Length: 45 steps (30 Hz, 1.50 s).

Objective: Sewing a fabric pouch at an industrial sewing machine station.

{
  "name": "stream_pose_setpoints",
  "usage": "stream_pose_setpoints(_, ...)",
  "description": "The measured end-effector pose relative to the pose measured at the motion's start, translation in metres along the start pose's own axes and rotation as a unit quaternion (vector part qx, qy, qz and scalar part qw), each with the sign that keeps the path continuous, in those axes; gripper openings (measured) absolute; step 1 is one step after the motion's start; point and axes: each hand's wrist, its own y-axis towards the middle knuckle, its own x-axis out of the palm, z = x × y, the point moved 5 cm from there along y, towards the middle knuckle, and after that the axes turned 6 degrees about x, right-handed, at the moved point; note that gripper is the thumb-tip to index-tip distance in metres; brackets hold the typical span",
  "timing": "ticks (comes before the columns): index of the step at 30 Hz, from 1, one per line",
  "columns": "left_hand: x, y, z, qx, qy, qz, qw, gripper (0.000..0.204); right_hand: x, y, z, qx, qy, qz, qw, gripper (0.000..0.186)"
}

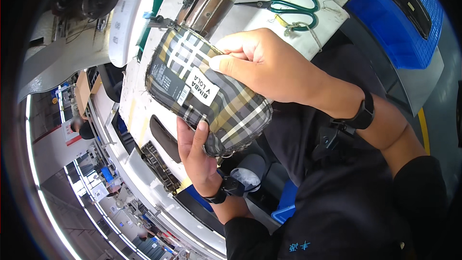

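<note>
A plaid fabric pouch (226,110) in grey, black, white and mustard is stretched between my two hands, its raw edges frayed. A white label (202,85) and a dark printed tag lie on its face, and part of a zipper shows along its lower edge. My right hand (269,67) pinches the upper right edge, thumb on top. The lower edge is gripped by my left hand (195,151), thumb over the fabric. The pouch's far corner lies close to the sewing machine's metal foot (160,22); whether they touch I cannot tell.
Green-handled scissors (293,9) lie on the white worktable (245,21) beyond my right hand. A blue crate (385,24) holding a black piece stands at the right. Near my left hand are a dark oval piece (163,137) and another plaid piece (160,166).
</note>
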Motion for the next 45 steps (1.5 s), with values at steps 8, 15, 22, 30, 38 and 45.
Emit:
stream_pose_setpoints(8, 0.014, -0.017, 0.008, 0.05, -0.033, 0.071, 0.996, 0.077, -0.003, 0.002, 0.0, 0.013, 0.02, 0.001, 1.0, 0.019)
stream_pose_setpoints(15, 0.017, -0.011, 0.009, 0.063, -0.037, 0.065, 0.995, 0.079, -0.005, 0.018, 0.0, -0.023, 0.028, 0.019, 0.999, 0.016)
stream_pose_setpoints(22, 0.012, 0.007, 0.015, 0.073, -0.035, 0.072, 0.994, 0.074, -0.007, 0.04, -0.005, -0.142, -0.009, 0.057, 0.988, 0.021)
stream_pose_setpoints(30, 0.002, 0.024, 0.022, 0.089, -0.029, 0.084, 0.992, 0.071, -0.013, 0.038, -0.012, -0.04, -0.033, 0.008, 0.999, 0.016)
stream_pose_setpoints(38, -0.003, 0.038, 0.029, 0.105, -0.033, 0.086, 0.99, 0.071, -0.011, 0.047, -0.011, -0.09, -0.019, 0.014, 0.996, 0.016)
stream_pose_setpoints(45, -0.01, 0.065, 0.034, 0.122, -0.037, 0.079, 0.989, 0.072, -0.012, 0.04, -0.02, -0.042, -0.031, 0.057, 0.997, 0.024)
